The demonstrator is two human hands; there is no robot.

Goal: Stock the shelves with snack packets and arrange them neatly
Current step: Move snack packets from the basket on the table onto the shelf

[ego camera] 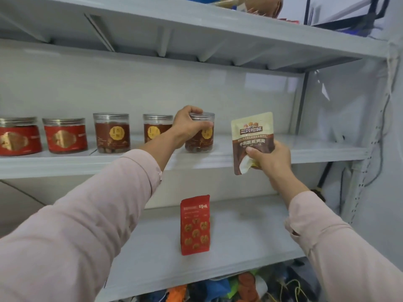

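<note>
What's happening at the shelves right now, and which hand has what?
A person is stocking shelves. The left hand has its grip on the clear plastic jar with a brown label, at the right end of a row with four other lidded jars on the middle shelf. The right hand holds a cream-and-brown snack pouch upright at that shelf's front edge, not yet set down. A red snack packet stands on the lower shelf.

— What can't you make out?
— The leftmost jar runs off the left edge. The left hand covers much of the label of the right-end jar; the right hand hides a lower corner of the pouch.
— Below?
— A blurred pile, cropped by the bottom edge.
</note>
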